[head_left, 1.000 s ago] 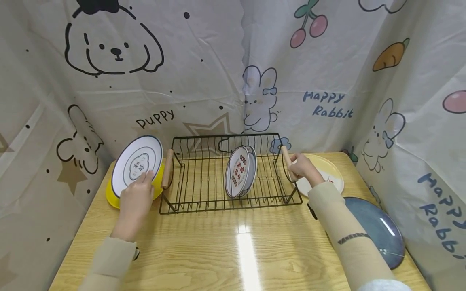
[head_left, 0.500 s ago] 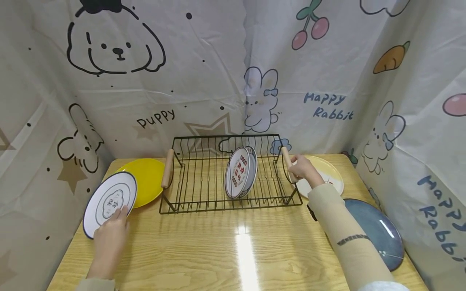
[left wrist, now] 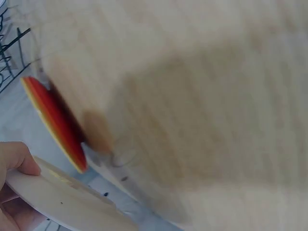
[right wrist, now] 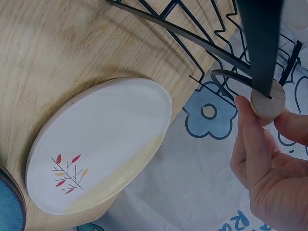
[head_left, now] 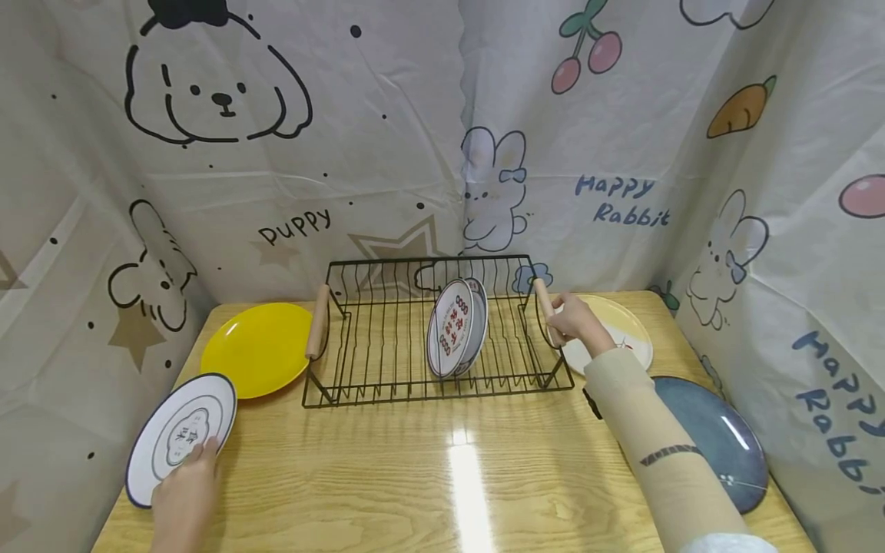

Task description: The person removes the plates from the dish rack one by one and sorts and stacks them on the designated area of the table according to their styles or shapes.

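Observation:
My left hand [head_left: 188, 485] pinches the lower right rim of a white plate with a blue edge and printed characters [head_left: 160, 426], tilted up at the table's left front. In the left wrist view, the thumb lies on one face of that plate [left wrist: 67, 199] and fingers are behind it. My right hand [head_left: 575, 321] holds the wooden handle [head_left: 549, 311] at the right end of a black wire dish rack [head_left: 387, 338]. Seen from the right wrist, thumb and fingers [right wrist: 255, 144] close on the handle's round end. A white plate with red lettering [head_left: 451, 329] stands in the rack, another plate [head_left: 479, 326] behind it.
A yellow plate [head_left: 259, 349] lies left of the rack, behind the held plate. To the right lie a white and cream plate with a leaf sprig [right wrist: 103, 144] and a dark blue plate [head_left: 719, 445], partly under my right forearm. Printed cloth [head_left: 387, 153] encloses the table's back and sides.
My left hand has carried the blue-edged plate from over the yellow plate toward the front left, uncovering the yellow plate. My right hand has stayed on the rack's handle.

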Motion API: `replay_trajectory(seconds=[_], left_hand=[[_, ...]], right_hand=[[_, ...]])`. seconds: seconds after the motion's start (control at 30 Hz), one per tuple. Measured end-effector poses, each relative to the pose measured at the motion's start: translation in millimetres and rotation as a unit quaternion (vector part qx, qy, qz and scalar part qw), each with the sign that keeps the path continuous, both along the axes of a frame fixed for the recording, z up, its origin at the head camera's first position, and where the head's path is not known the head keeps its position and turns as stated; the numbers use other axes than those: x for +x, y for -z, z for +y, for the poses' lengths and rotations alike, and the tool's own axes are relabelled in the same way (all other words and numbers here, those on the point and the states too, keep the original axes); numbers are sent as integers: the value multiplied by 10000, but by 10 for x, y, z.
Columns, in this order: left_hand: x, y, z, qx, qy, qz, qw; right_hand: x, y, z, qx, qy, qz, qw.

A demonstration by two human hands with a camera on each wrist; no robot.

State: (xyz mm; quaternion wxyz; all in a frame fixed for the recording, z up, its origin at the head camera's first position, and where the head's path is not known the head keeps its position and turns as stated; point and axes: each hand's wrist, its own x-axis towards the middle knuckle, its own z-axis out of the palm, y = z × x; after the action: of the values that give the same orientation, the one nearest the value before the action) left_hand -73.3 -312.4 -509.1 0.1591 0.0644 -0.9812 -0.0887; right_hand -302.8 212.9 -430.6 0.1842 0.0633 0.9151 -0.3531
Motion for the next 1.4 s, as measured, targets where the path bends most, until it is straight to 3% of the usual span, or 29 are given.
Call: replay_trajectory(seconds=[0.27,0.47,0.8,0.93,1.17,1.4], left_hand=[[108,153,-54,-31,48,55,10000],[137,202,-65,7,-29,-129,9999],[159,255,-57,-2,87,-40,10000],[137,264,-68,24,137,-327,9994],[110,260,-47,44,202,-1229,9922],[95,309,-14,83,216,-1269,9916]], right_hand=[[6,-16,-4,-61,-12,-26,10000],[11,-21,-3,-37,-25,-28,10000],[4,-12,11,-55,-4,-18,10000],[-1,-6,11,-129,4,-3,9999],[-6,-13,16,-113,7,-16,9999],[8,-19,4,-91,14,-17,10000]])
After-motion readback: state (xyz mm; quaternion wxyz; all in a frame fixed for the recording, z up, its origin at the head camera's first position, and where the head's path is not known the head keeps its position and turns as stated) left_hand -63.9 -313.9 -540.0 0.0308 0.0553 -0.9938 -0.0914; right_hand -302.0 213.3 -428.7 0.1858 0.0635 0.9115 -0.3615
